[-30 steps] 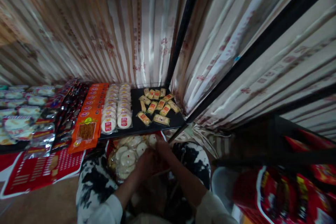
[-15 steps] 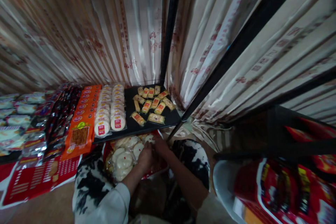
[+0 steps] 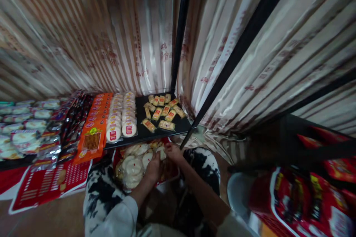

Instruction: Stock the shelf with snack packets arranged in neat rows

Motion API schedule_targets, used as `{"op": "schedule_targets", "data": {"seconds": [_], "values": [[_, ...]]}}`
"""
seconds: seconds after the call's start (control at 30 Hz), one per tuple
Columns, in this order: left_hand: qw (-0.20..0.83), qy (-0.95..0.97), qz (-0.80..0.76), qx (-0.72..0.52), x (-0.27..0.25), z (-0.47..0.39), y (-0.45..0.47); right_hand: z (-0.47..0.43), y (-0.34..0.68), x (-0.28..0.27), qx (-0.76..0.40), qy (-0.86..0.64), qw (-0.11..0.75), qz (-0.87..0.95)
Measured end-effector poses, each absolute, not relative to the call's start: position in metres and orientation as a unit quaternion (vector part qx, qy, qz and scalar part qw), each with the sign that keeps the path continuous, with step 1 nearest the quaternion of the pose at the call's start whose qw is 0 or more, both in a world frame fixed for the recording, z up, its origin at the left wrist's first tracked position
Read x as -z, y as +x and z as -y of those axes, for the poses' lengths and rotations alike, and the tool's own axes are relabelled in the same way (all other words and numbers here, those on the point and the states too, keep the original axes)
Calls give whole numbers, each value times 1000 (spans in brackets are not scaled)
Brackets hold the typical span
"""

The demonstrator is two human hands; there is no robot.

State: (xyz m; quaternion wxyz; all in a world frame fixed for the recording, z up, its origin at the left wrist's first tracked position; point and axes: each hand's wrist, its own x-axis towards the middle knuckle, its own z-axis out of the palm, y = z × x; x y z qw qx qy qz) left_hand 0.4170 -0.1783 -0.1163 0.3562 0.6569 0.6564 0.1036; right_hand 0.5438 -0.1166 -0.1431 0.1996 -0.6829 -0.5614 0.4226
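Note:
Between my knees sits a red box (image 3: 175, 172) of round white crackers (image 3: 132, 166) in clear wrappers. My left hand (image 3: 153, 166) is closed at the right side of the crackers, on a round white wrapped cracker (image 3: 161, 151). To its right, a little apart, my right hand (image 3: 173, 153) is raised near the same cracker, its fingers pinched together. Whatever those fingers hold is too small and dark to make out. Just beyond the hands runs a black shelf (image 3: 141, 139) bearing small yellow wrapped snacks (image 3: 166, 110) and two rows of white wrapped crackers (image 3: 129, 114).
An orange snack packet (image 3: 93, 129), dark packets (image 3: 75, 122) and white packets (image 3: 35, 124) line the shelf's left part. Black metal posts (image 3: 217, 98) slant before a pleated curtain (image 3: 150, 37). At right stands a basket of red packets (image 3: 300, 196). A red printed sheet (image 3: 52, 183) lies at left.
My hands have drawn apart; the right one moved slightly up and right from the left. The round white cracker between them shows more clearly. The whole view has shifted a little.

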Motion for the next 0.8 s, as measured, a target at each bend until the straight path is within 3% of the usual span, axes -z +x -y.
{"op": "schedule_targets", "data": {"seconds": [0.33,0.57,0.8], "values": [[330,658,-655,-170,95,198,406,147,540,114,-505,-639,289,504],[366,629,-637,-253,71,205,378,156,553,75,-372,-553,292,686],[524,518,-537,-411,41,206,379,167,550,48,-440,-495,342,667]]}}
